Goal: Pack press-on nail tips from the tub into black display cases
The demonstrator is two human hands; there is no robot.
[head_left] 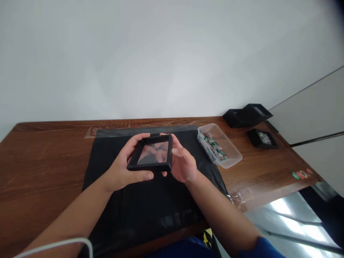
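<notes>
A black frame with a clear window is held above a black sheet, tilted a little toward me. My left hand grips its left side, thumb along the near edge and fingers behind. My right hand clasps the right side, its thumb by the right edge and fingers underneath. Through the clear pane I can see fingers under the frame. The black sheet lies flat on the wooden table below both hands.
A clear plastic tub with small wrapped green and red pieces stands right of the sheet. Black boxes sit at the back right, near another black frame with small pieces. Colourful stickers mark the table's right edge.
</notes>
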